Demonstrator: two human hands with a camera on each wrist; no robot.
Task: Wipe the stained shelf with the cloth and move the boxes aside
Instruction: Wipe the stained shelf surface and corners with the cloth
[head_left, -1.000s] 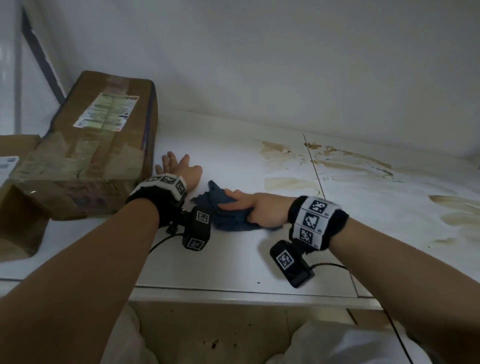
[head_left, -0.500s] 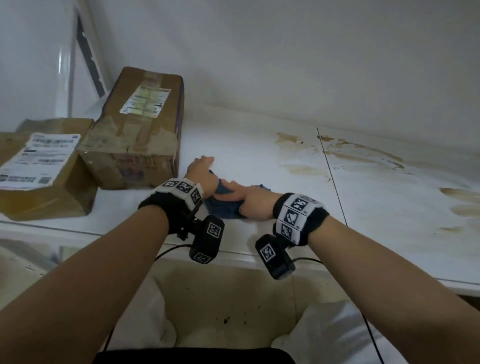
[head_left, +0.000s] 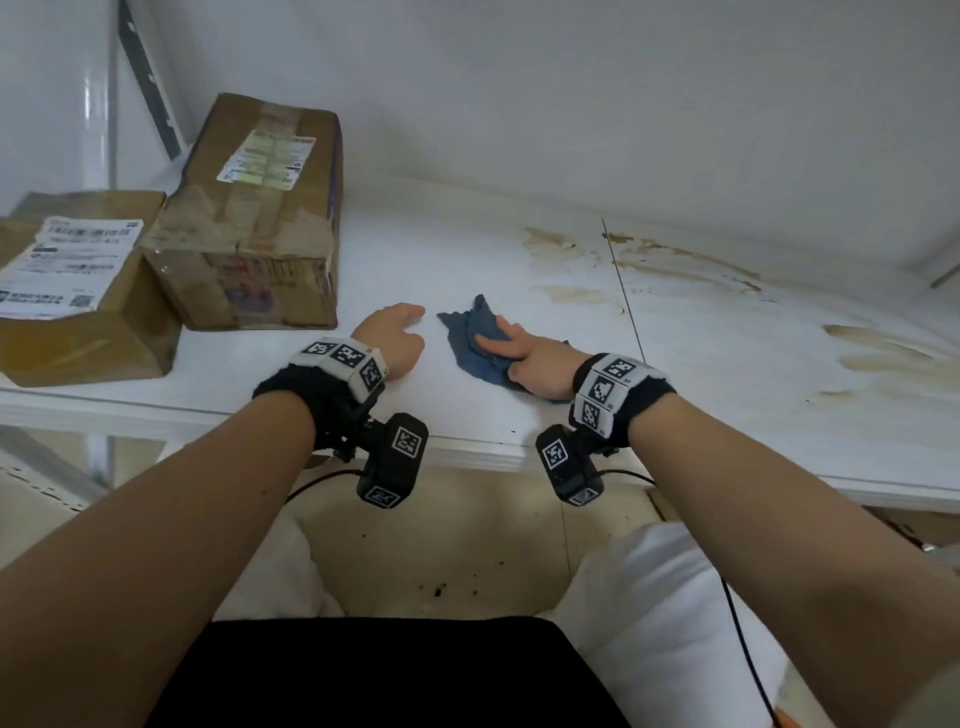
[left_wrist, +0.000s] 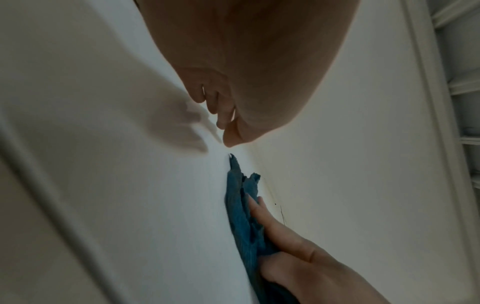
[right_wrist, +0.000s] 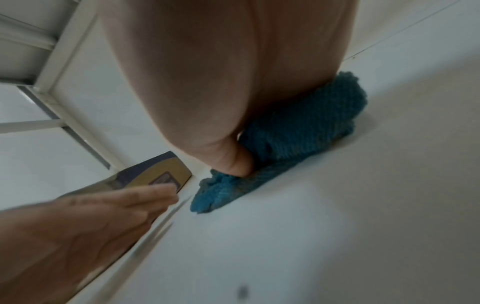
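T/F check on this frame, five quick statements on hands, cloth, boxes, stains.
1. The right hand presses the crumpled blue cloth onto the white shelf. True.
2. The left hand grips the taped brown cardboard box. False: it holds nothing and hovers over bare shelf, apart from the box.
3. The brown stains lie right of the cloth. True.
4. The cloth covers the stains. False: it sits on clean white surface left of them.
5. The flatter cardboard box with a white label is stacked on the taped one. False: it lies beside it, on the left.
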